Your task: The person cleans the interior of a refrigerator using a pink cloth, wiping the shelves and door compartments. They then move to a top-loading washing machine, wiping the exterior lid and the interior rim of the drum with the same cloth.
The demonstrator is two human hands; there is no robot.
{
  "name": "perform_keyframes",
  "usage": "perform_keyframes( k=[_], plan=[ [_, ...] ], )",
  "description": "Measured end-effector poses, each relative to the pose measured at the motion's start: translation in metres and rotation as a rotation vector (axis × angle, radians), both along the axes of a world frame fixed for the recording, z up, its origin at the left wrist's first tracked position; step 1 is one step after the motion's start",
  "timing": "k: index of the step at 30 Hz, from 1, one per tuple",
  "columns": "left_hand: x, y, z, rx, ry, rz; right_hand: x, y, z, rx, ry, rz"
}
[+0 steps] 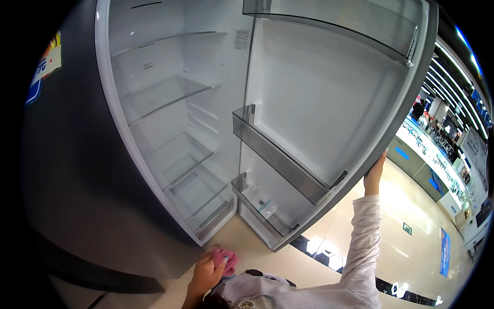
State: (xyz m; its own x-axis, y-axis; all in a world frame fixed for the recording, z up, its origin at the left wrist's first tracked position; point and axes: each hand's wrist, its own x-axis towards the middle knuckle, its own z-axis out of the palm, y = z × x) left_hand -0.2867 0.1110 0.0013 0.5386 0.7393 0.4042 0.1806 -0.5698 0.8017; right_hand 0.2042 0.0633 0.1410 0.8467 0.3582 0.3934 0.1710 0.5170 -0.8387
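Observation:
A refrigerator stands before me with its door (332, 89) swung open to the right. My right hand (375, 174) is on the door's outer edge, fingers partly hidden behind it. Low at the centre, my left hand (208, 270) holds a crumpled pink cloth (225, 261), in front of the refrigerator's lower corner. Inside the cabinet are glass shelves (166, 96). The door carries clear plastic door bins (281, 154), and the lowest one holds a plastic bag with papers (260, 201).
A dark grey appliance panel (77, 154) fills the left side. Behind the door on the right, a lit display counter (436, 158) runs along the tiled floor (401, 208), with a person's dark-haired head (417, 110) far off. A dark patterned strip (328, 258) crosses the floor.

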Motion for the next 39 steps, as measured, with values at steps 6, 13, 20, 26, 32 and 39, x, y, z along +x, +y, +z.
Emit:
perform_keyframes(
  k=[6, 13, 20, 26, 32, 39],
  plan=[
    [0.001, -0.007, 0.002, 0.033, 0.135, -0.048, -0.017, 0.002, -0.011, -0.035, -0.082, -0.081],
    [0.035, -0.01, 0.016, 0.201, -0.001, -0.193, -0.034, -0.023, -0.046, -0.243, -0.637, -0.164],
    [0.028, -0.007, 0.032, 0.322, -0.108, -0.219, -0.131, -0.006, -0.019, -0.06, -0.813, -0.136],
    [0.04, 0.001, 0.077, 0.506, -0.232, -0.266, -0.195, 0.007, -0.021, -0.043, -0.797, -0.135],
    [0.055, 0.037, 0.118, 0.81, -0.477, -0.18, -0.23, 0.027, -0.017, -0.055, -1.004, -0.173],
    [0.075, 0.097, 0.158, 0.844, -0.279, -0.244, -0.284, 0.061, -0.029, -0.071, -0.876, -0.006]
  ],
)
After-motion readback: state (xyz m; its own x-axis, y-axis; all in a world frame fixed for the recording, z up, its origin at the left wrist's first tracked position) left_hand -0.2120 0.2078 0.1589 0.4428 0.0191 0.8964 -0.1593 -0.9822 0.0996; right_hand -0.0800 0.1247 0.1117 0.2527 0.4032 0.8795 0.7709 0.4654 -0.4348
